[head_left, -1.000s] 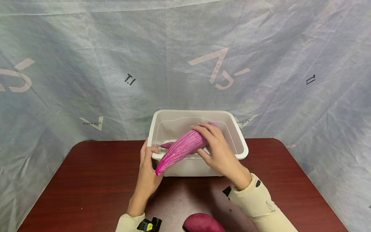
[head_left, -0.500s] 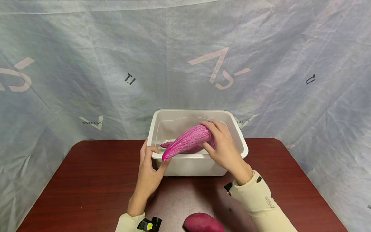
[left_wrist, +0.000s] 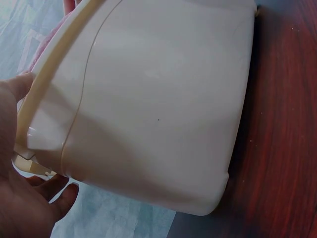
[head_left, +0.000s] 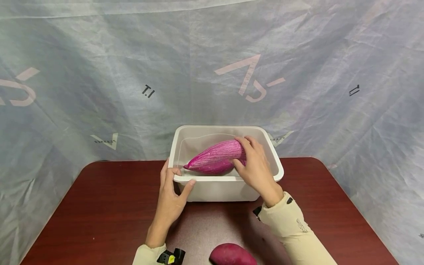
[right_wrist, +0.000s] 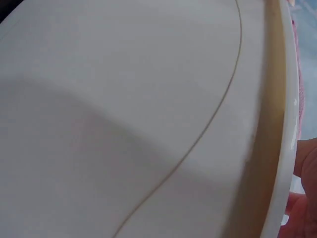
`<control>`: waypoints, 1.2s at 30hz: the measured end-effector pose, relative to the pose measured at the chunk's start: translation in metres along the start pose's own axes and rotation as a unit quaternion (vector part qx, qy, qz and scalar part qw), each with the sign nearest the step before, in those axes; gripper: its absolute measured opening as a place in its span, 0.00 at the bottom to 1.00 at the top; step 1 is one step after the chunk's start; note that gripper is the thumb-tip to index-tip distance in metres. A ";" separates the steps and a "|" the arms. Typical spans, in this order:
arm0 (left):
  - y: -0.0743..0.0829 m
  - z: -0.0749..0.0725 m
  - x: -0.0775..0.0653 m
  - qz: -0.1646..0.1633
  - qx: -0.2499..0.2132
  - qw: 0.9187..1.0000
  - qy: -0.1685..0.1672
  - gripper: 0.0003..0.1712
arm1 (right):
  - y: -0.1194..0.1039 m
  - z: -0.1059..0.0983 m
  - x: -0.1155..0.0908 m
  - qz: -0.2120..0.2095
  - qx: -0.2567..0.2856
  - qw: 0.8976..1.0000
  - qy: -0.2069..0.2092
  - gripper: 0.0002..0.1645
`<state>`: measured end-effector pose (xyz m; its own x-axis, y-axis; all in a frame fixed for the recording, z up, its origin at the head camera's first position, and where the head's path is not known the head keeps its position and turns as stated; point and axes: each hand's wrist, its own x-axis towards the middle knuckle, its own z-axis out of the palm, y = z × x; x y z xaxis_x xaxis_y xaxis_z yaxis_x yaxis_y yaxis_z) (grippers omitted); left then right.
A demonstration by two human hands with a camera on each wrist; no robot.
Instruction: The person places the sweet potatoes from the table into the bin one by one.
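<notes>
In the head view a white plastic bin (head_left: 216, 189) stands on the table. My left hand (head_left: 170, 202) grips its front left corner, thumb outside below the rim and fingertips over the edge; the left wrist view shows that hand (left_wrist: 22, 193) at the rim. My right hand (head_left: 256, 165) reaches over the front right rim and holds the right end of a long, pink, wrinkled vegetable (head_left: 218, 152), tapered like a sweet potato. It lies tilted inside the bin above a darker purple vegetable (head_left: 216, 168). In the right wrist view the bin wall (right_wrist: 124, 99) hides most of the work.
A dark red-purple rounded thing (head_left: 232, 254), partly cut off, lies on the red-brown table (head_left: 109, 206) at the front edge. Grey cloth (head_left: 198, 73) hangs behind and on both sides.
My right hand has moved right and lowered the pink vegetable. Its pointed left end was over the front rim and is now inside the bin. My left hand stays at the corner.
</notes>
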<state>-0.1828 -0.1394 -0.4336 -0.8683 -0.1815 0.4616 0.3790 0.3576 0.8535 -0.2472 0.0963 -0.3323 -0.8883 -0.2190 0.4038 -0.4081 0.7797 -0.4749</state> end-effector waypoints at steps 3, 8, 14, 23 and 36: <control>0.000 0.000 0.000 0.002 -0.002 1.000 0.000 0.22 | 0.001 0.001 0.000 0.018 -0.008 1.000 -0.005 0.40; -0.002 0.001 0.000 0.003 -0.003 1.000 0.001 0.22 | 0.003 0.006 0.000 0.013 -0.014 1.000 0.004 0.40; -0.002 0.001 0.000 0.006 -0.003 1.000 0.002 0.22 | 0.005 0.014 -0.001 -0.003 -0.009 1.000 0.001 0.40; -0.002 0.001 0.000 0.010 -0.005 1.000 0.007 0.21 | 0.005 0.015 -0.002 0.001 0.000 1.000 -0.015 0.30; -0.002 0.001 0.000 0.008 0.005 1.000 0.003 0.22 | 0.005 0.013 -0.006 0.001 -0.004 1.000 -0.020 0.28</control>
<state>-0.1837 -0.1397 -0.4358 -0.8600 -0.1809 0.4772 0.3901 0.3696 0.8433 -0.2468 0.0938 -0.3476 -0.8970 -0.2401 0.3710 -0.4044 0.7846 -0.4699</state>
